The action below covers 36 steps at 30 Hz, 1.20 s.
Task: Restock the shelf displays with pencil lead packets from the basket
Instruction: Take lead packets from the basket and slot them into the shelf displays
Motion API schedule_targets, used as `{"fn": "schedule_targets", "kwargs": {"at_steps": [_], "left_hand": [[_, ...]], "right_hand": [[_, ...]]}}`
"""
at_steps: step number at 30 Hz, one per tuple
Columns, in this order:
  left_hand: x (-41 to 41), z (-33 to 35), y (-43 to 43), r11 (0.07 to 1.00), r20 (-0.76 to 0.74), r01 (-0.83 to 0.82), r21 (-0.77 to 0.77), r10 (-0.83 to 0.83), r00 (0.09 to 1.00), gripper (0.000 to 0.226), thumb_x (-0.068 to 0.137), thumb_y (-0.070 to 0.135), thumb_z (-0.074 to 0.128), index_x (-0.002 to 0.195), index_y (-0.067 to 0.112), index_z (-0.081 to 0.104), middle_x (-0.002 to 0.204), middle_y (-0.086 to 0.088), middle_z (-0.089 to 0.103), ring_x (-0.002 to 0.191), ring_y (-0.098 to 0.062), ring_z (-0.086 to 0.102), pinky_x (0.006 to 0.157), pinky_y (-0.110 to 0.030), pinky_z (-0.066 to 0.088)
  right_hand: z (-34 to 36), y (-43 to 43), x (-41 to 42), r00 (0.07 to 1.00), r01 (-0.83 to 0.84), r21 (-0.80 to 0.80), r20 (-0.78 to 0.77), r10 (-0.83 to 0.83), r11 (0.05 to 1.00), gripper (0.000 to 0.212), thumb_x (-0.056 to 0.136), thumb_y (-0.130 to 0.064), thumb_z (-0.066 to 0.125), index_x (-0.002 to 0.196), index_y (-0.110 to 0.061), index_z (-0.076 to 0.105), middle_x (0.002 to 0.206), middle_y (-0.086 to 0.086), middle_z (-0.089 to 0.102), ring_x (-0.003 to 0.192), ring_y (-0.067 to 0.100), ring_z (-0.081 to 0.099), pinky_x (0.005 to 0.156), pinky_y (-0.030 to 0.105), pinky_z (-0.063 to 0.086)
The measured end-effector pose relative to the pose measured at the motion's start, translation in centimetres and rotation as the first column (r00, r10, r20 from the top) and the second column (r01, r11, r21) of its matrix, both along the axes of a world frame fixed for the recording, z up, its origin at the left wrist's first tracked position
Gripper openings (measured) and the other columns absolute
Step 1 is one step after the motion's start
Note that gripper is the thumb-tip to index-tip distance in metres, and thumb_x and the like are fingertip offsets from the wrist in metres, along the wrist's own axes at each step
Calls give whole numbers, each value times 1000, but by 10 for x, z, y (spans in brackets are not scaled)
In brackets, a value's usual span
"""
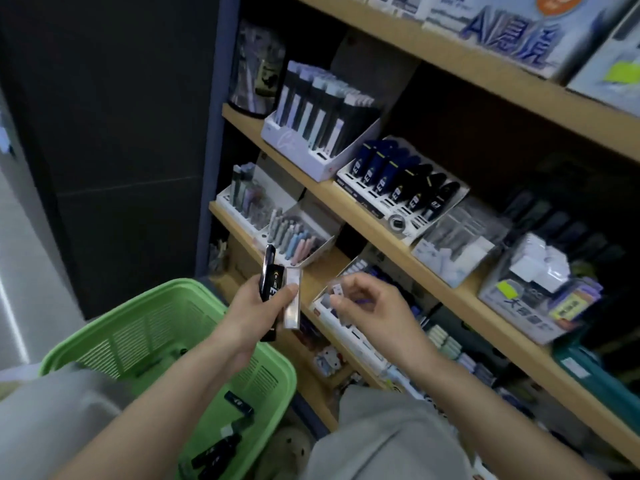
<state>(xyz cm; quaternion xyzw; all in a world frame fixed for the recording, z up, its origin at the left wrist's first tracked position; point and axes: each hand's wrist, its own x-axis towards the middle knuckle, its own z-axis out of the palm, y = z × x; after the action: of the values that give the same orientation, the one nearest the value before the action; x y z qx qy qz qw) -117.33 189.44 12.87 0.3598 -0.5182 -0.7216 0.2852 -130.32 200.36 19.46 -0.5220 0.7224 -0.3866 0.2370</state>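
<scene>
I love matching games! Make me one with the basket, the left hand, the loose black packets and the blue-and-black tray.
Things:
1. basket
2. left hand
3. loose black packets
4. blue-and-black tray

Clues:
A. sits on a shelf
B. green
C. grips packets
D. lying in the bottom of the basket

Pairs: 1-B, 2-C, 3-D, 4-A.

Green slatted basket [114, 341], black packets [268, 296]
</scene>
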Motion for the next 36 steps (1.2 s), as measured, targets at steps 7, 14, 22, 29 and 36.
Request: {"fn": "schedule_targets", "kwargs": {"at_steps": [7,14,22,29,36], "left_hand": [[-42,34,25,989,-40,139,-50,-141,989,17,93,27,58,100,13,54,64,3,51,54,-12,46,53,-20,40],[-71,56,38,971,-30,206,-122,-211,977,28,93,26,58,112,5,55,88,-22,62,63,-19,53,50,-19,46],[-92,66,42,961,-33,242,-132,-248,968,16,93,23,59,94,9,52,65,-3,48,51,-16,44,57,-30,43],[-97,65,40,957,-26,260,-129,-265,964,19,93,24,59,108,13,54,76,-7,52,54,-15,44,65,-33,46],[-99,62,36,960,-36,254,-118,-259,965,22,93,24,59,109,11,53,73,-6,51,53,-16,43,70,-39,48]], "right_hand": [[65,46,-52,906,298,-252,-230,-356,921,29,85,-23,69,96,-35,45,96,-11,62,79,1,64,72,20,52],[96,56,-100,736,454,-523,-237,-634,722,15,96,-16,54,105,-19,43,92,-10,51,75,-8,60,67,9,51],[98,42,-131,652,507,-552,-258,-713,662,15,96,-17,54,105,-18,42,98,4,59,87,17,63,77,30,53],[92,38,-141,673,499,-465,-325,-665,732,17,96,-18,54,111,-12,47,90,-10,53,79,3,54,64,13,42],[97,40,-120,734,418,-509,-298,-610,753,22,102,-24,39,124,-28,35,100,7,61,72,12,62,59,22,52]]}}
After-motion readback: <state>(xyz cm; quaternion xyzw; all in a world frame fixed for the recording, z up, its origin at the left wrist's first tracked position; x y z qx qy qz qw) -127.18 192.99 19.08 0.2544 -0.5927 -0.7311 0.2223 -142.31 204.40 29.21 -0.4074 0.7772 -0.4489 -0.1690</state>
